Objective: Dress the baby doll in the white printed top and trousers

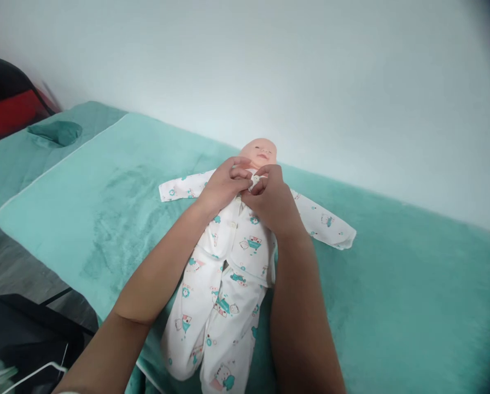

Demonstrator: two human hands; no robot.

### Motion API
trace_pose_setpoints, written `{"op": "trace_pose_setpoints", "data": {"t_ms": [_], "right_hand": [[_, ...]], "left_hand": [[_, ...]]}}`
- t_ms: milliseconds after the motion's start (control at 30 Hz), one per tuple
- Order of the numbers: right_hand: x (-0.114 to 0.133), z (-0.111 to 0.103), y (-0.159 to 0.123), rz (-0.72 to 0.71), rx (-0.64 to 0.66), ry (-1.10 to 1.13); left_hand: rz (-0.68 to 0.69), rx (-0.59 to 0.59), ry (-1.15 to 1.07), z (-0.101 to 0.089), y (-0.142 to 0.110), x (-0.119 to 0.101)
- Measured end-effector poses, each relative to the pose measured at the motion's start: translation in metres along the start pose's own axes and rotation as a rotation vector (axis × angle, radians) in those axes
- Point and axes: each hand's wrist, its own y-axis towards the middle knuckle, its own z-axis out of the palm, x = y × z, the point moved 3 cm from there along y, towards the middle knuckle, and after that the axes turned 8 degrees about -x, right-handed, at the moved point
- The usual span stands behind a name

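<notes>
A baby doll [262, 151] lies on its back, dressed in a white printed baby jacket [253, 246] and matching trousers [228, 312]. At the doll's neck, my left hand [227, 183] has its fingers closed on the jacket's collar edge. Opposite it, my right hand [272, 197] pinches the same collar, with a pale button [256, 178] showing between the two hands. Lower down the front, another button [232, 224] shows on the overlapping edges. Both sleeves stretch out to the sides, and no doll hands show at their cuffs.
Under the doll is a padded bed with a green cover [392, 306], set against a white wall [310, 65]. The bed has a face hole [56, 133] at its far left. A black and red chair [11, 104] stands beyond. A dark bag-like object [27, 328] is at lower left.
</notes>
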Motion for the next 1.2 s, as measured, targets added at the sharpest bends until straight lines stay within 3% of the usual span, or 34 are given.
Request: {"op": "trace_pose_setpoints", "data": {"t_ms": [133, 400, 600, 733, 833, 933, 1033, 1133, 1200], "right_hand": [[0.005, -0.001, -0.002, -0.022, 0.004, -0.041], [0.008, -0.002, -0.003, -0.045, 0.051, -0.079], [0.001, -0.003, -0.001, -0.026, 0.021, 0.046], [-0.001, -0.009, -0.003, 0.012, 0.074, 0.19], [-0.001, -0.017, -0.005, 0.063, 0.042, 0.234], [0.005, -0.022, -0.01, 0.102, 0.017, 0.147], [0.019, -0.023, -0.022, 0.1, 0.046, -0.096], [0.035, -0.016, -0.04, 0.061, 0.059, -0.317], [0.042, -0.009, -0.05, 0.042, 0.047, -0.409]], "left_hand": [[0.035, 0.048, -0.032, -0.001, -0.002, 0.002], [0.004, -0.041, -0.005, 0.004, 0.0, 0.003], [0.051, -0.038, -0.063, 0.004, 0.004, 0.001], [0.103, -0.156, 0.061, -0.007, -0.003, 0.003], [0.144, -0.17, 0.183, -0.016, -0.016, 0.004], [0.222, -0.105, 0.343, -0.023, -0.028, 0.001], [0.311, 0.07, 0.515, -0.027, -0.033, -0.006], [0.322, 0.225, 0.599, -0.03, -0.032, -0.01], [0.308, 0.253, 0.616, -0.033, -0.03, -0.011]]}}
